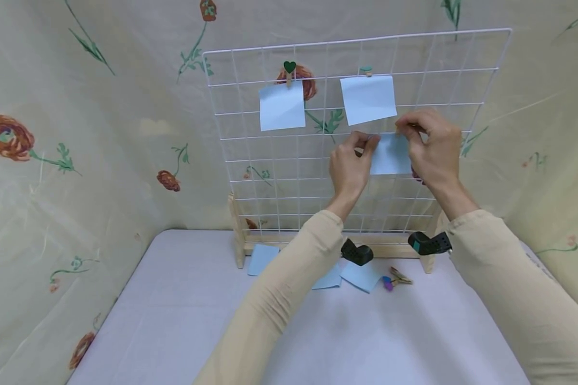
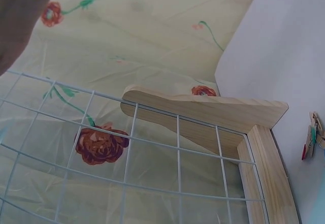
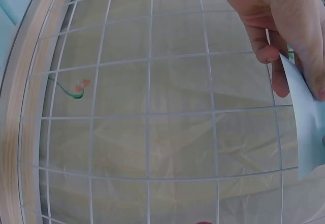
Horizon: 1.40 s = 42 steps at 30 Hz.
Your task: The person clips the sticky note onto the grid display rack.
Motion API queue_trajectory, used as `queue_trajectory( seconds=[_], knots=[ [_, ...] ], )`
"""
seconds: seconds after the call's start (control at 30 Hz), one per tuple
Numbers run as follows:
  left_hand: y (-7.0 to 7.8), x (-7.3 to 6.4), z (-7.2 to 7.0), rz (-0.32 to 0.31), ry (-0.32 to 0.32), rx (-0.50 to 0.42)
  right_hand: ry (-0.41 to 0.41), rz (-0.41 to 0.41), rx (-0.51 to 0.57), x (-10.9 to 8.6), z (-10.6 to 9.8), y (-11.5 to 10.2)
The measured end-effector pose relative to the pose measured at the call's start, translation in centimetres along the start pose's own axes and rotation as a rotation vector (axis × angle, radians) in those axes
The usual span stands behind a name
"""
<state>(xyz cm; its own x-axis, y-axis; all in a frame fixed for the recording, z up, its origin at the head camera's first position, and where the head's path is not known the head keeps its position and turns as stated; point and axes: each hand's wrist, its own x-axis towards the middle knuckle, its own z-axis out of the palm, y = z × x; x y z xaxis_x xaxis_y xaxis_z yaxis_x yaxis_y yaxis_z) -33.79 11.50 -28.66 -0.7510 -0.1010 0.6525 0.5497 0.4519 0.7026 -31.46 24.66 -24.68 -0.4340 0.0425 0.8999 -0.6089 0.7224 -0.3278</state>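
Midway down the right part of the white wire grid [image 1: 400,36]: one held blue sheet [image 1: 391,155], upright, below the right-hand clipped sheet [image 1: 368,99]. Left hand [image 1: 350,164]: closed to a pinch, the sheet's upper left corner gripped between thumb and fingers. Right hand [image 1: 433,147]: likewise closed, the upper right corner pinched (whether a clip is also held there cannot be told). In the right wrist view the sheet is seen slightly bowed. Above, to the left: left-hand clipped sheet [image 1: 282,107], fastened with a green heart clip [image 1: 289,67]. On the surface [image 1: 173,310]: loose blue sheets [image 1: 361,275], with loose clips [image 1: 400,276] just beside.

Handling note, by judgement: the top edge is best kept level along a horizontal wire, with only light tension between the corners; wire and paper should be caught together by any clip, and the left corner released last, lest the sheet swing askew.
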Motion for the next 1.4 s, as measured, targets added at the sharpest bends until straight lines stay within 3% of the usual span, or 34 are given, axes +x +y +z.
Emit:
queue_trajectory(
  seconds=[1.4],
  knots=[
    [-0.09, 0.02, -0.13, 0.031, -0.008, 0.025, -0.013, -0.002, -0.051, -0.31, 0.43, -0.59]
  ],
)
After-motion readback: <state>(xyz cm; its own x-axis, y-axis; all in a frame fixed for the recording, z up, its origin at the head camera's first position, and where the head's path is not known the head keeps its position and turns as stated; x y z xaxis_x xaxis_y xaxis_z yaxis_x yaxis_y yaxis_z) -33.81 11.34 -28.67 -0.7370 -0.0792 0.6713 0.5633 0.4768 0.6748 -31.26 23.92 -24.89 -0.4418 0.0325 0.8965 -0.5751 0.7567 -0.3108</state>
